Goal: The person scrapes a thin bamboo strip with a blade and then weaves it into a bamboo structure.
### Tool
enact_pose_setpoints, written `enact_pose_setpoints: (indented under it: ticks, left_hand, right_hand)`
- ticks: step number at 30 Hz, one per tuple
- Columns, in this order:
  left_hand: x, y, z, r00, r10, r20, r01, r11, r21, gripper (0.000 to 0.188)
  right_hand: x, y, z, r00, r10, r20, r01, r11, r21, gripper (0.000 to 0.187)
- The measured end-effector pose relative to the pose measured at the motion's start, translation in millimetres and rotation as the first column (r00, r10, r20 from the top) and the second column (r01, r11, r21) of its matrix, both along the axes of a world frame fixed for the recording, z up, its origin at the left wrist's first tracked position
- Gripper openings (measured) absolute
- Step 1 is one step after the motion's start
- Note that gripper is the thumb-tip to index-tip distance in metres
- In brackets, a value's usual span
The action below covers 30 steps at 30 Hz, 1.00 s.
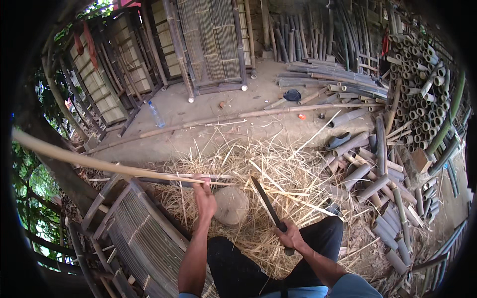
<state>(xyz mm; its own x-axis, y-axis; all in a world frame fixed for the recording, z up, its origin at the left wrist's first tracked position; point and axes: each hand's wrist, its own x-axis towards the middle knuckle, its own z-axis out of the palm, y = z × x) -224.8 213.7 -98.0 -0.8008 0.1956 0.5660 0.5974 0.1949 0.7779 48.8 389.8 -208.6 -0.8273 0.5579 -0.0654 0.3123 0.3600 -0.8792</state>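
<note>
My left hand is closed around a long, pale bamboo strip, whose near end lies just above a round wooden chopping block. The strip runs far out to the left and looks thicker there. In my right hand is the dark handle of a machete. Its long blade tilts up and to the left, to the right of the block and apart from the strip. Pale bamboo shavings lie thickly around the block and under the blade.
A slatted bamboo bench stands close on my left. Cut bamboo tubes are heaped on the right, with a tall stack of poles behind. Bamboo panels lean at the back, and a plastic bottle sits on the ground.
</note>
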Motion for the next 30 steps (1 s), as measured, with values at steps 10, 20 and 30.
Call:
enact_pose_setpoints:
  ticks: [10, 20, 30]
  left_hand:
    - [-3, -48, 211, 0.961, 0.038, -0.275, 0.036, 0.965, 0.261, 0.032]
    - [5, -78, 203, 0.990, -0.111, -0.091, 0.130, 0.962, 0.242, 0.024]
    - [25, -35, -2, 0.979, -0.056, 0.195, 0.064, 0.997, -0.035, 0.036]
  right_hand:
    - [-14, -16, 84, 0.989, -0.018, -0.148, 0.003, 0.995, -0.104, 0.021]
    - [-28, -76, 95, 0.953, 0.012, -0.302, -0.109, 0.945, -0.307, 0.019]
    - [7, -30, 71, 0.957, -0.132, -0.257, 0.074, 0.972, -0.224, 0.026]
